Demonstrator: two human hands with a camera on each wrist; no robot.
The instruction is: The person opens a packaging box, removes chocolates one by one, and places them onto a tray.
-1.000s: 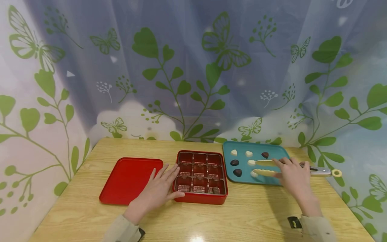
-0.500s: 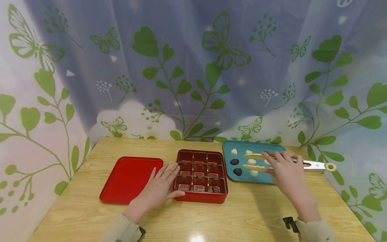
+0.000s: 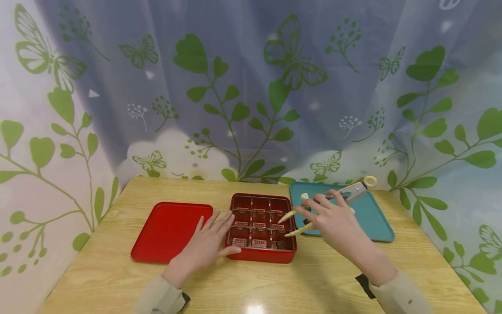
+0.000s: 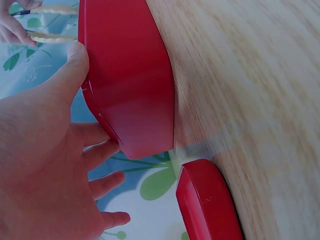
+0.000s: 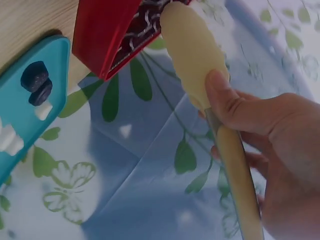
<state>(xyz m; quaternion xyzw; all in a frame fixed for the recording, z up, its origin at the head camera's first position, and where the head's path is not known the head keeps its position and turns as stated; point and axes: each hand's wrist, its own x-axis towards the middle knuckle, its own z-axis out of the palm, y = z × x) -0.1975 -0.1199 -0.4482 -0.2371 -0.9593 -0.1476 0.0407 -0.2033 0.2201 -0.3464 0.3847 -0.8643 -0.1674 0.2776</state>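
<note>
My right hand (image 3: 339, 224) grips cream-tipped metal tongs (image 3: 354, 190). Their tips stand spread over the right column of a red box (image 3: 260, 256) with a divided dark insert; nothing shows plainly between them. In the right wrist view, the thumb presses one scalloped arm of the tongs (image 5: 192, 52). My left hand (image 3: 208, 242) rests at the box's left side, fingers extended, thumb at its front rim. In the left wrist view, the thumb touches the rim of the box (image 4: 130, 75). A small dark piece (image 3: 280, 245) sits in the front right compartment.
A flat red lid (image 3: 162, 237) lies left of the box. Right of the box is a teal tray (image 3: 372, 220), partly hidden by the right hand. In the right wrist view it bears dark chocolates (image 5: 35, 75) and white pieces (image 5: 9, 140). A patterned curtain hangs behind the table.
My right hand has carried the tongs left from over the tray to over the box, swinging the handle end up and back. The left hand has stayed at the box.
</note>
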